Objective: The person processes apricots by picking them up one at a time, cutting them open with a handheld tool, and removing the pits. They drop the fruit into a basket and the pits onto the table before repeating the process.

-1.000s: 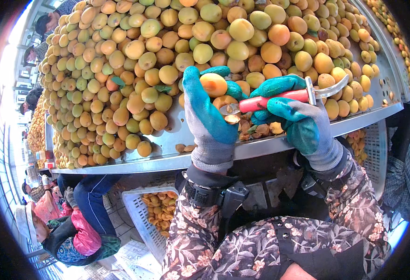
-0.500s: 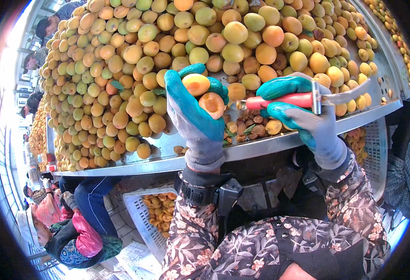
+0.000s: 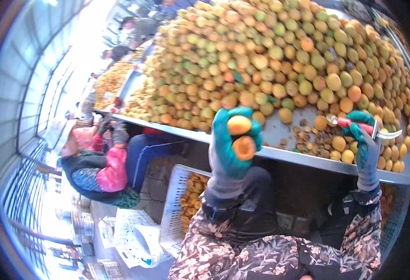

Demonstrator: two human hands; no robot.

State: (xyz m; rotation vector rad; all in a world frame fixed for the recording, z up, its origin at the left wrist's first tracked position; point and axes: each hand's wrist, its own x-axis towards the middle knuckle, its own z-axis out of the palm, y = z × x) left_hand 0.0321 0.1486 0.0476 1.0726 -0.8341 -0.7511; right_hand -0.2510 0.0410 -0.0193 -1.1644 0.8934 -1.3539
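View has swung left and the hands have spread apart over the last half second. Left hand point(image 3: 227, 149) has come off the scrap area to the front edge of the desk point(image 3: 298, 157), palm up, fingers curled around two fruit pieces: an upper piece point(image 3: 239, 125) and a lower half point(image 3: 243, 148) with its hollow facing the camera, no stone visible in it. Right hand point(image 3: 362, 135) is still wrapped around the red-handled tool point(image 3: 344, 122), now well apart from the fruit, up by the right end of the desk. My read: cutting and pitting on this fruit is done, since the tool is clear and the pieces sit nearer the crate point(image 3: 170, 212) than they did. Materials: gloves are grey knit with teal coating on palms and fingers; tool has a smooth red grip, metal collar, curved metal blade point(image 3: 390, 135) at one end, small shiny tip at the other. Desk is bare sheet metal with a raised lip. Fruit pile point(image 3: 261, 60) is round, smooth-skinned, yellow-orange to green, with the odd leaf. Brown scraps point(image 3: 307, 140), rough and irregular, lie between the hands on the metal. Crate is white perforated plastic holding soft-looking orange halves point(image 3: 192, 196). Frame is motion-blurred, so fine texture can't be judged.
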